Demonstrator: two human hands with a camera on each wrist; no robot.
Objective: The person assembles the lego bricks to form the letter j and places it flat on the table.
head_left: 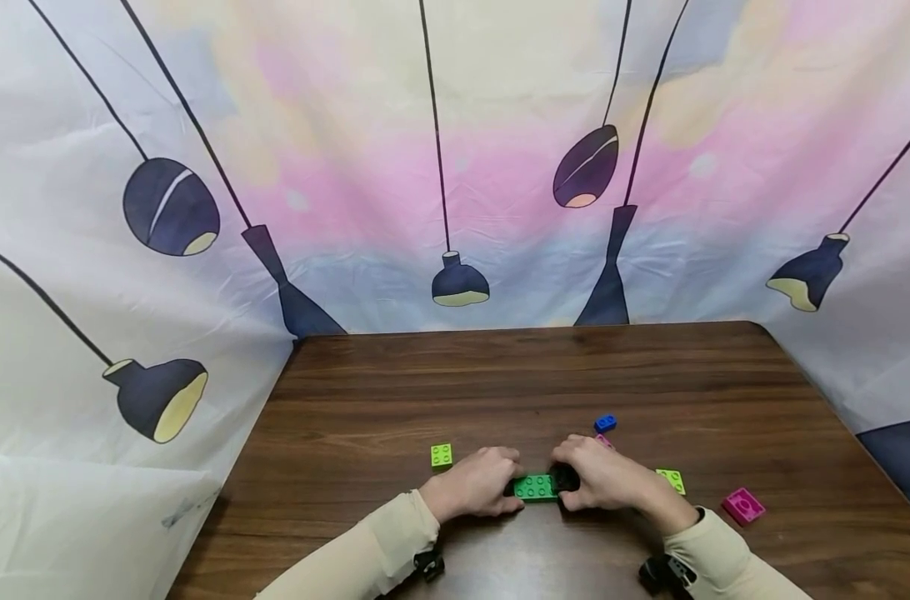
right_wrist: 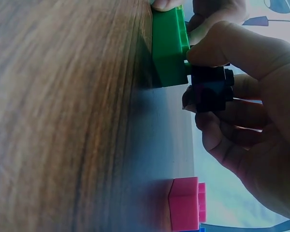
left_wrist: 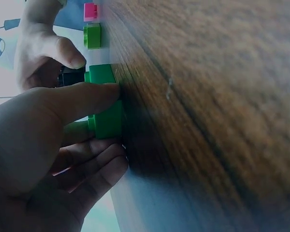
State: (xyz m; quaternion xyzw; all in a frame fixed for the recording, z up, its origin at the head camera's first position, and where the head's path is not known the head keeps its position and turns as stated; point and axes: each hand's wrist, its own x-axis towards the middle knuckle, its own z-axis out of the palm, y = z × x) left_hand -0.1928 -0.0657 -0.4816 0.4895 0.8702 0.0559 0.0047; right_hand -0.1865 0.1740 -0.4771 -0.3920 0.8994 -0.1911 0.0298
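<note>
A long green toy brick (head_left: 535, 488) lies studs up on the table (head_left: 455, 375), in front of the person. The left hand (head_left: 476, 482) grips its left end, thumb on the near side and fingers on the far side. Between thumb and fingers of the right hand (head_left: 605, 473) is a black brick (right_wrist: 210, 89), pinched at the green brick's right end. In the right wrist view the black brick sits at stud height, overhanging that end; whether its studs are joined cannot be told. The left wrist view shows the green brick (left_wrist: 108, 118) partly covered by the left thumb.
Left of the hands lies a lime brick (head_left: 442, 456). Beyond the right hand are a blue brick (head_left: 605, 423) and a partly hidden pink brick (head_left: 603, 440). Another lime brick (head_left: 671, 481) and a magenta brick (head_left: 743, 506) lie to the right. A printed cloth (head_left: 380, 167) hangs behind the table.
</note>
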